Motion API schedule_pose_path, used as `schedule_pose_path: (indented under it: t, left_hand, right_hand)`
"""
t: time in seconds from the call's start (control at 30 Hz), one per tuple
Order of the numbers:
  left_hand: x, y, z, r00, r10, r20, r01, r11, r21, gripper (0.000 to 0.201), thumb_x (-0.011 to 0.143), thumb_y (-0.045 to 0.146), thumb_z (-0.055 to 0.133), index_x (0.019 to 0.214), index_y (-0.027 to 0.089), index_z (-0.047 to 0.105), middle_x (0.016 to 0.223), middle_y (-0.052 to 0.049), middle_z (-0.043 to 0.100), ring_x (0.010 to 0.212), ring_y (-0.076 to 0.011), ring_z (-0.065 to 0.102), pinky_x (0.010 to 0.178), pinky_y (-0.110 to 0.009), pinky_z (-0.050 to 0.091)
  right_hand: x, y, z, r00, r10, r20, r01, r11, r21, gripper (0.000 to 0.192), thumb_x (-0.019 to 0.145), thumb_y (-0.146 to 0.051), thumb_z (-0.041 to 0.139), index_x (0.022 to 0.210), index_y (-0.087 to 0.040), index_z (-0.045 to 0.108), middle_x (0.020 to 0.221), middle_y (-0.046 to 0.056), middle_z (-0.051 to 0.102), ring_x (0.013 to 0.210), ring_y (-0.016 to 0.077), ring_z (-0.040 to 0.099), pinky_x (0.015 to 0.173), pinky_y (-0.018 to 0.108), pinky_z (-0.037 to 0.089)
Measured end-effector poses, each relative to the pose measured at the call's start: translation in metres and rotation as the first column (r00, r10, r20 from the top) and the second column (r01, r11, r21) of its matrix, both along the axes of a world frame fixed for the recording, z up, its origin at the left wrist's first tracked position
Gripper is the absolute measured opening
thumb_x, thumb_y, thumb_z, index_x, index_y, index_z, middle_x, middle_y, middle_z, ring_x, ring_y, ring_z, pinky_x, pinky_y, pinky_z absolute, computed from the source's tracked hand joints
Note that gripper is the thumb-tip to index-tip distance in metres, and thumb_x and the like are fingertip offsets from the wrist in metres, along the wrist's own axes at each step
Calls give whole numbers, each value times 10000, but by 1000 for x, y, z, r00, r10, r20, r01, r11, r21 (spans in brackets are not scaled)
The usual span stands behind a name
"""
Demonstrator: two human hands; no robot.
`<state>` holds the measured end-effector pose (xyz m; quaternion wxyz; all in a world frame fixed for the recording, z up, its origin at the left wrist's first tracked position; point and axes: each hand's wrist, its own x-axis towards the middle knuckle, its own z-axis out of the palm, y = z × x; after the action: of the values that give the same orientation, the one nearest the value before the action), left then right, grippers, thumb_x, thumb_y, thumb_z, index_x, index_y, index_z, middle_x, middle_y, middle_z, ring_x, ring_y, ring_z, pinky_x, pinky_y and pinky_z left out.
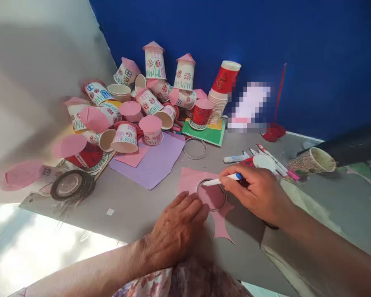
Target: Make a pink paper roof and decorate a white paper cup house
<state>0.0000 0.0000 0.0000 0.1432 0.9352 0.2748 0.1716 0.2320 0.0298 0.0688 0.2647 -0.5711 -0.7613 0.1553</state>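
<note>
Just left of the middle, my left hand rests on the table with its fingers bent and close together. Its fingertips press at the near left edge of a thin round ring. That ring lies on a piece of pink paper whose near side has curved cut-outs. In my right hand, a white marker with a blue end is pinched between thumb and fingers. The marker slants down to the left, its tip at the ring's inner far edge; I cannot tell whether it touches the paper.
Decorated paper cups with pink paper tops are heaped at the back left. Purple paper, another ring and a tape roll lie nearer. Several markers and a patterned cup are on the right. A blue wall stands behind.
</note>
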Motion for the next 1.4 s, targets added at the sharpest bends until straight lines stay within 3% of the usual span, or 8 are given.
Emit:
schedule_pose_path:
  t: [0.2, 0.37, 0.63, 0.8, 0.97, 1.2, 1.3, 1.4]
  left_hand:
    - [3, 6, 3, 1000, 2, 21, -2, 1000, 17, 167, 947, 162, 611, 1111, 147, 636, 1072, -88, 714, 1149, -295, 646, 1129, -485, 453]
    - [0, 4, 1, 1000, 2, 3, -2, 999, 49, 241, 927, 112, 616, 1166, 136, 637, 1078, -89, 710, 1207, -301, 623, 1194, -505, 361]
    - [1, 2, 5, 998, 52, -31, -51, 998, 31, 193, 981, 132, 529, 1143, 176, 624, 1059, -72, 728, 1230, -277, 628, 1192, -551, 272]
    - [1, 3, 0, 998, 61, -2, -61, 996, 62, 187, 974, 133, 544, 1139, 176, 621, 1073, -70, 740, 1209, -269, 640, 1168, -539, 273]
    - [1, 4, 2, 998, 55, -8, -54, 996, 75, 211, 966, 124, 550, 1160, 168, 623, 1063, -75, 735, 1202, -272, 647, 1152, -544, 283]
    - [-1, 5, 5, 999, 33, -16, -31, 995, 98, 213, 955, 154, 595, 1164, 186, 616, 1087, -82, 742, 1193, -285, 666, 1132, -537, 301]
    - [-1, 5, 4, 999, 43, -26, -41, 995, 89, 206, 968, 176, 595, 1173, 189, 611, 1083, -81, 740, 1234, -291, 646, 1145, -536, 287]
    - [1, 4, 5, 998, 54, -37, -51, 996, 77, 202, 972, 182, 603, 1173, 175, 606, 1102, -81, 739, 1249, -292, 635, 1150, -533, 272]
  right_hand:
    - [-1, -8, -13, 996, 14, -91, -18, 999, -40, 161, 971, -248, 600, 873, -208, 722, 682, -27, 745, 572, 120, 647, 560, 226, 451]
    - [-2, -11, -21, 995, 16, -98, -12, 999, 45, 123, 963, -206, 617, 907, -197, 726, 699, -20, 756, 523, 113, 617, 544, 234, 446]
    - [1, -20, -28, 985, 92, -145, -83, 994, 64, 102, 965, -187, 635, 945, -209, 732, 889, 6, 815, 774, 149, 737, 737, 232, 514]
    - [7, -20, -27, 963, 85, -255, -116, 987, -108, 162, 988, -266, 606, 890, -216, 725, 818, -6, 791, 687, 127, 700, 665, 224, 501]
    - [18, -13, -21, 943, 3, -332, -138, 914, -382, 249, 978, -392, 587, 874, -207, 718, 664, -11, 723, 590, 133, 651, 551, 232, 451]
    - [27, 5, 13, 999, 40, -27, -49, 847, -529, 275, 946, -397, 559, 836, -210, 727, 601, -30, 670, 501, 117, 509, 547, 263, 343]
    - [22, 19, 27, 972, 127, 196, -8, 859, -513, 254, 936, -330, 546, 804, -217, 731, 579, -22, 643, 517, 137, 525, 577, 278, 324]
    - [11, 32, 37, 894, 206, 397, -11, 897, -442, 231, 918, -264, 543, 823, -225, 750, 710, 25, 723, 654, 184, 603, 606, 288, 309]
